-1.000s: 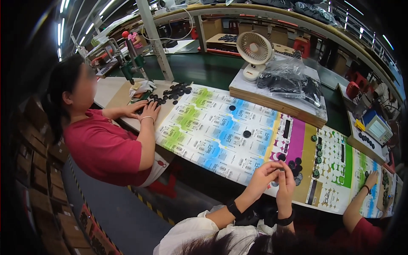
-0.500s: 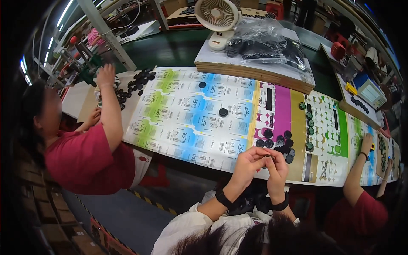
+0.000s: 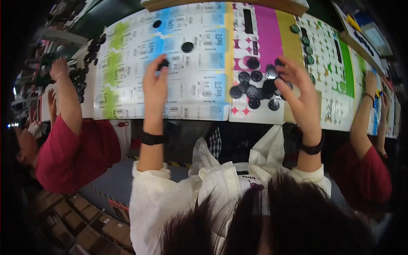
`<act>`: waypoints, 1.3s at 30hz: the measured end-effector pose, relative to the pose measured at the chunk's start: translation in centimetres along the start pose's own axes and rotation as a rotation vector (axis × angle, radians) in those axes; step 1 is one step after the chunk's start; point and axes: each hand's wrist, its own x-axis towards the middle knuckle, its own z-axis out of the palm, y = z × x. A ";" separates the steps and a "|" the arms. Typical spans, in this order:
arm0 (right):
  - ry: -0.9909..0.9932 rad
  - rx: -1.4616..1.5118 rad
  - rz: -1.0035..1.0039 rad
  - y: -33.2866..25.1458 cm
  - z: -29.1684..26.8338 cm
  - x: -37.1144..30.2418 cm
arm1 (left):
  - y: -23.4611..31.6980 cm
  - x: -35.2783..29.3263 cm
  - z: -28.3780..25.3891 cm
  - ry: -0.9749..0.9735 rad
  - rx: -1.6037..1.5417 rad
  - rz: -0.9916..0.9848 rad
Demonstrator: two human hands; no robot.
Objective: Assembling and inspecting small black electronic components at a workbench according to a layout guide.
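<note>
A long bench (image 3: 108, 91) spans the view from left to right, its surface covered by printed sheets: a white one with green and blue bands (image 3: 195, 93) on the left, a magenta, gold and white one (image 3: 267, 32) at the middle, and a green-patterned one beyond. A co-worker in a red shirt (image 3: 80, 157) sits along the bench at the left, and another red-shirted co-worker (image 3: 363, 178) is at the right edge. Cardboard cartons (image 3: 89, 221) line the floor at lower left, and a wooden-edged board (image 3: 225, 6) lies across the back of the bench. Both forearms reach forward from cream sleeves, well apart, each with a dark wristband (image 3: 153, 138). The left hand (image 3: 155, 87) is over the white sheet, fingers pointing away, thumb and forefinger closed on a black disc (image 3: 162, 64). The right hand (image 3: 299, 87) arches over the right side of the disc cluster (image 3: 251, 91), thumb and fingers spread wide; whether the fingertips touch a disc, I cannot tell. The cluster lies loosely overlapped on the magenta sheet's near end; a small disc stack (image 3: 187, 47) and a lone disc (image 3: 157, 24) rest farther back on the white sheet.
</note>
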 end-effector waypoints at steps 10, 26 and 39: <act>-0.176 -0.432 -0.306 4.5 -0.1 6.0 | -0.5 1.6 0.9 -0.394 0.887 0.323; -0.167 -0.538 -0.434 5.8 -1.3 6.9 | 11.7 5.7 10.4 -0.493 0.495 0.516; 0.467 0.444 0.304 5.0 -8.0 -5.7 | 12.3 9.6 33.5 -1.026 0.583 0.959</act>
